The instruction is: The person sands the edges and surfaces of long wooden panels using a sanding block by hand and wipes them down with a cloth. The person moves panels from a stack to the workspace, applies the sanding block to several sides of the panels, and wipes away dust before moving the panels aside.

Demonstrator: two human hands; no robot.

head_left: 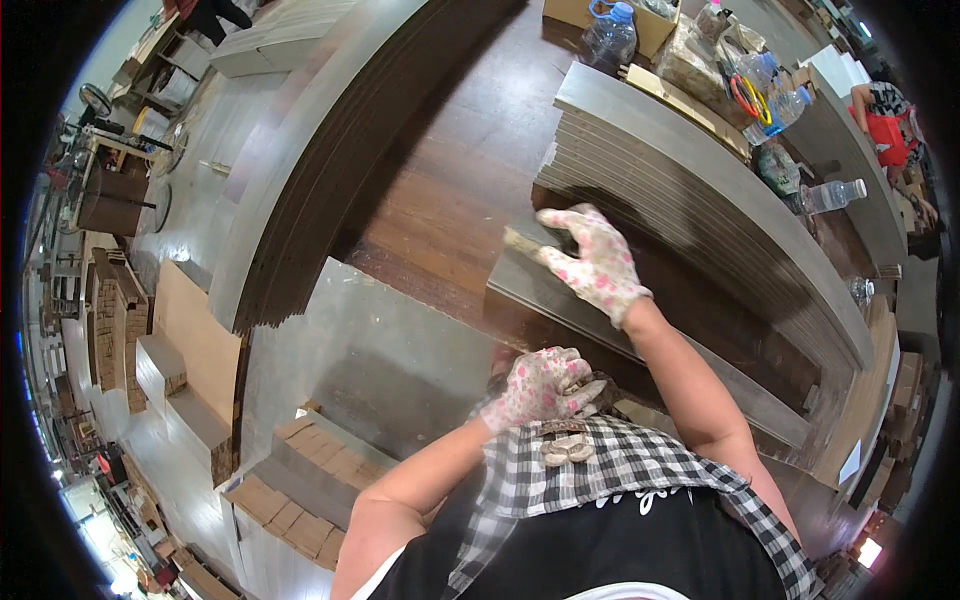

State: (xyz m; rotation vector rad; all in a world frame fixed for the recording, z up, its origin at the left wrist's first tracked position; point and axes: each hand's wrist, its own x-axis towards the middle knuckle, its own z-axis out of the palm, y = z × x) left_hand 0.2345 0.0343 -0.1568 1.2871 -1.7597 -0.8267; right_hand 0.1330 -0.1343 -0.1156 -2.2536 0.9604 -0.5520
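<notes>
Both my hands wear white gloves with pink flowers. My right hand (597, 262) is over the near end of a low stack of long grey planks (570, 300), thumb and fingers spread apart with nothing seen between them. Whether it touches the top plank I cannot tell. Close to my body, in front of the checked apron (640, 462), my left hand (540, 388) has its fingers curled in. What those fingers hold, if anything, is hidden. Behind the low planks rises a taller stack of grey planks (690, 165) with layered edges.
A long, high stack of boards (300, 130) runs along the left. A grey sheet (390, 340) lies on the brown surface (440, 200). Bottles, including a large blue-capped jug (610, 38), and a yellow tape roll (752, 100) sit at the far right. Another person (888, 125) is beyond.
</notes>
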